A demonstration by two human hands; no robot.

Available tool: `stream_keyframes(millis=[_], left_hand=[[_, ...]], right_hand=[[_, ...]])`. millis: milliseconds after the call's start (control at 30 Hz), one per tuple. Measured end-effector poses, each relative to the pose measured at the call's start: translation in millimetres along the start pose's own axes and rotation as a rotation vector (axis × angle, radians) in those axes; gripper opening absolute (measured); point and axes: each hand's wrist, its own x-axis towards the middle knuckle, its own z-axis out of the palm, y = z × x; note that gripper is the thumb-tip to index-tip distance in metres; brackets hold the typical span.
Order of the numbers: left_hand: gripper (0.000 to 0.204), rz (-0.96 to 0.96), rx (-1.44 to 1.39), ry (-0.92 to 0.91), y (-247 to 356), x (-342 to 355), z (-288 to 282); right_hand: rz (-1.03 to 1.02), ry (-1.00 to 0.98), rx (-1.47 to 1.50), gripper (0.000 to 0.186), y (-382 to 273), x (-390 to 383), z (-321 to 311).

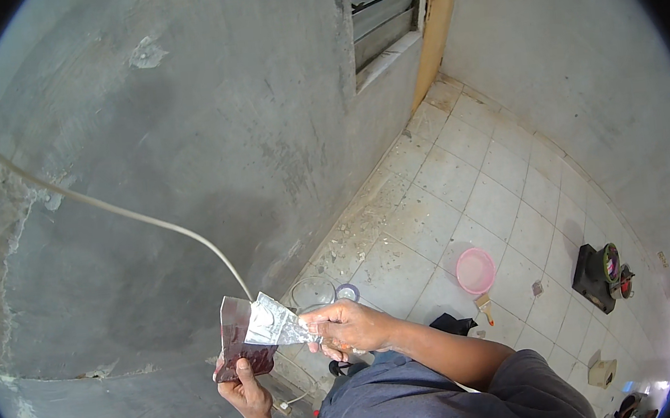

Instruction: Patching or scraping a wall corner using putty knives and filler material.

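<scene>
My left hand [246,391] grips a flat, wide-edged piece [240,353], dark red below and grey along its upper edge; its exact kind is unclear. In my right hand [352,326] is a putty knife [275,323], its broad blade smeared with white and grey. The blade lies across the right side of the dark red piece, over or against its face. Fingers of both hands are closed around what they hold. The knife's handle is mostly hidden in my right hand.
A grey plastered wall [166,128] with a hanging cable [134,215] rises close on my left. On the tiled floor stand a pink basin [476,270], a paintbrush [484,309] and a clear round container [312,292]. A dark device [594,277] sits farther right. Debris lies along the wall's foot.
</scene>
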Motion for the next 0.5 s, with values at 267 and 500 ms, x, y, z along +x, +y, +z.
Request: stream_keyframes(millis=[267,500], left_hand=[[0.027,0.002,-0.078,-0.038,-17.4,14.0,-16.9],[0.029,-0.011,-0.12,-0.156,-23.6,38.0,-37.4]], right_hand=[[-0.061,0.079,0.048,0.038,25.8,8.9,15.1],[-0.105,0.183,0.032,0.038,28.1,13.7,37.6]])
